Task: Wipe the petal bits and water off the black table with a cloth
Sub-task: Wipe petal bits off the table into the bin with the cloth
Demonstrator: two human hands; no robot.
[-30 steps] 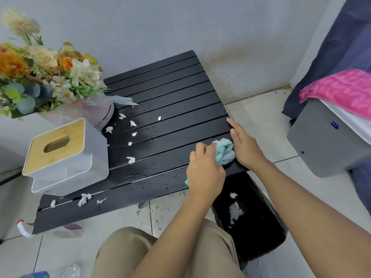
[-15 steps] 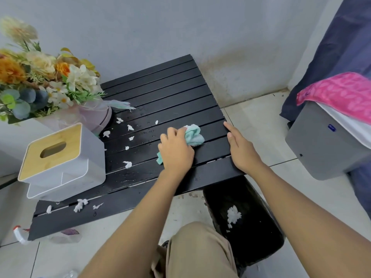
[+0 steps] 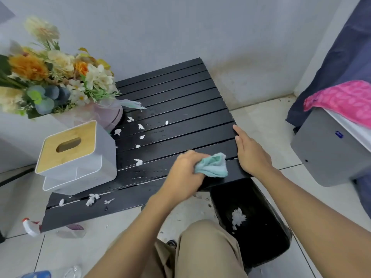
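My left hand [image 3: 183, 173] grips a bunched teal cloth [image 3: 212, 165] pressed on the near right part of the black slatted table [image 3: 180, 93]. My right hand [image 3: 251, 153] lies flat with spread fingers along the table's right edge, beside the cloth. White petal bits [image 3: 138, 161] are scattered over the table's left half, and another cluster of petal bits [image 3: 92, 199] lies on the front slat. Water drops [image 3: 144, 174] glisten on the slats left of my left hand.
A white tissue box with a wooden lid [image 3: 76, 157] and a bouquet in a pink pot [image 3: 60, 81] stand on the table's left. A black bin [image 3: 251, 221] holding petal bits sits below the table's front right corner. A grey appliance [image 3: 329, 149] stands right. A spray bottle [image 3: 32, 227] lies on the floor.
My left hand swept the cloth left toward the table's middle, then back right to the near right edge. My right hand stayed on the right edge.
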